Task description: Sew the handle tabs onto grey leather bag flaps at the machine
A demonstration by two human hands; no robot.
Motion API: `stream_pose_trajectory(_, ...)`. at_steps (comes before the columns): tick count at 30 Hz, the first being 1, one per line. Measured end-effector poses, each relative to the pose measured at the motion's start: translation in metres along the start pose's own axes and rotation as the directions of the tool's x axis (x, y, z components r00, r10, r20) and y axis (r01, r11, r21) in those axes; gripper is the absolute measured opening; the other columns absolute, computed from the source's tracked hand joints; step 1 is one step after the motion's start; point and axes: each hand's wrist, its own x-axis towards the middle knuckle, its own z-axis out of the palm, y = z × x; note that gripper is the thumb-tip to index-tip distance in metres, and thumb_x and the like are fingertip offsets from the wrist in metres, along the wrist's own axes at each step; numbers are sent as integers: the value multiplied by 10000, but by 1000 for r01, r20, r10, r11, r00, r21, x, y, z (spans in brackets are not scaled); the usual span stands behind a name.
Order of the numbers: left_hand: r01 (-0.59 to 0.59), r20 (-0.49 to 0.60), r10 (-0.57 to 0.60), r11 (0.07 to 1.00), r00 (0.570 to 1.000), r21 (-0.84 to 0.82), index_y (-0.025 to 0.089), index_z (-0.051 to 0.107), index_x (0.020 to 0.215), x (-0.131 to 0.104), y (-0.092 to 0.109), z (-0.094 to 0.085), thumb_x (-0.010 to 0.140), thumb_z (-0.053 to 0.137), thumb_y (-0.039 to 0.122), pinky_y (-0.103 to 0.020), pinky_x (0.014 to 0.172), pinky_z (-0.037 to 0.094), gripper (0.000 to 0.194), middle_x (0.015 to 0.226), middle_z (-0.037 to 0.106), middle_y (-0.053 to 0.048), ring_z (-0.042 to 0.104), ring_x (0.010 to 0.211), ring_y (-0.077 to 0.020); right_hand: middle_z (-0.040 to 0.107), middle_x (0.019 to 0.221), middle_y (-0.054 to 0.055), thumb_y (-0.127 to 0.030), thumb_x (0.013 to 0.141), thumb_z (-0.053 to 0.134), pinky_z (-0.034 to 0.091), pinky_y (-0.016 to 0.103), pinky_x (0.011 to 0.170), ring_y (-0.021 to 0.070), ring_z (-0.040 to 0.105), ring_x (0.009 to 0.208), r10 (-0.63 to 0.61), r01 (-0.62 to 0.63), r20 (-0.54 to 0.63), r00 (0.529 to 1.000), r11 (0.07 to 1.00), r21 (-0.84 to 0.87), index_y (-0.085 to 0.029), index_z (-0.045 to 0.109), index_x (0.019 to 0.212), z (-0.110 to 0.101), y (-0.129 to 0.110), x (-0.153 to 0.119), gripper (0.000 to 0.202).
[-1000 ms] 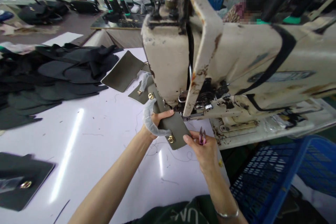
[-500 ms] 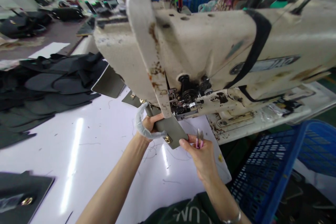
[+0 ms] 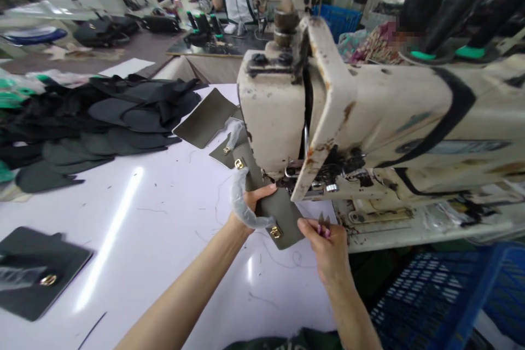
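Observation:
A dark grey-green bag panel (image 3: 283, 209) lies on the white table under the head of a sewing machine (image 3: 274, 120). A carry handle (image 3: 239, 199) in clear wrap arches from it, fixed by gold-coloured metal fittings. My left hand (image 3: 249, 209) reaches through this handle, one finger stretched on the panel close to the presser foot; its other fingers are partly hidden. At the panel's near right corner, my right hand (image 3: 330, 243) pinches the edge. Small pink-handled thread snips (image 3: 324, 225) are tucked in the same hand, blades pointing up. The needle itself is hidden by the machine's guard.
Dark cut pieces (image 3: 135, 115) are heaped at the left of the table. Another panel with a wrapped handle (image 3: 53, 254) lies front left. A blue plastic crate (image 3: 447, 284) stands below the table's right side. Co-workers sit at machines behind.
The view has tilted up and swung left, so the machine and hands appear lower and farther right. Both hands stay on the panel, which sits nearly the same under the machine.

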Motion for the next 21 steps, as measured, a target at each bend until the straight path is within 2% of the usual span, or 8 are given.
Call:
stream_pose_trajectory(2, 1, -15, -1, 999, 1000, -41, 159, 750, 998, -4, -4, 4, 556, 921, 180, -360, 639, 652, 474, 946, 776, -113, 732, 702, -239, 348, 486, -47, -463, 790, 764, 246, 250, 491, 90, 304, 503, -12, 12, -2, 1000, 1000, -24, -163, 632, 531, -7, -3, 6, 418)
stream_pose_trajectory(4, -59, -55, 54, 995, 997, -76, 174, 739, 965, -10, -9, 8, 552, 923, 179, -343, 637, 649, 453, 921, 771, -87, 725, 697, -225, 452, 488, -28, -443, 758, 796, 320, 256, 503, 108, 389, 499, -17, 17, 15, 1000, 1000, -24, -160, 694, 559, -16, -7, 13, 361)
stream_pose_trajectory(7, -169, -156, 147, 976, 977, -140, 216, 710, 934, -18, -20, 17, 562, 922, 171, -340, 696, 652, 431, 949, 771, -42, 737, 764, -224, 502, 480, -14, -429, 721, 827, 342, 263, 492, 107, 399, 469, -1, -1, 90, 996, 1000, 20, -159, 730, 568, -29, -17, 26, 325)
stream_pose_trajectory(13, -161, -275, 86, 951, 957, -263, 223, 693, 977, -25, -40, 28, 608, 907, 192, -367, 789, 639, 428, 1010, 774, -48, 746, 823, -232, 480, 481, -23, -378, 645, 875, 229, 233, 450, 66, 310, 458, 22, -25, 157, 987, 1000, 13, -146, 735, 571, -46, -32, 46, 281)
stream_pose_trajectory(18, -176, -293, 94, 947, 952, -269, 197, 709, 1017, -27, -46, 32, 608, 914, 231, -388, 855, 621, 458, 1056, 778, -75, 751, 940, -272, 351, 479, -56, -347, 636, 856, 175, 226, 451, 51, 206, 478, 27, -22, 144, 989, 999, -37, -164, 685, 506, -49, -37, 51, 282)
stream_pose_trajectory(21, -195, -296, 110, 941, 949, -276, 191, 715, 1026, -27, -47, 33, 615, 911, 214, -391, 867, 616, 456, 1037, 782, -77, 743, 986, -282, 318, 479, -59, -355, 627, 857, 179, 226, 451, 54, 195, 483, 21, -15, 127, 992, 999, -47, -173, 665, 479, -48, -39, 53, 303)
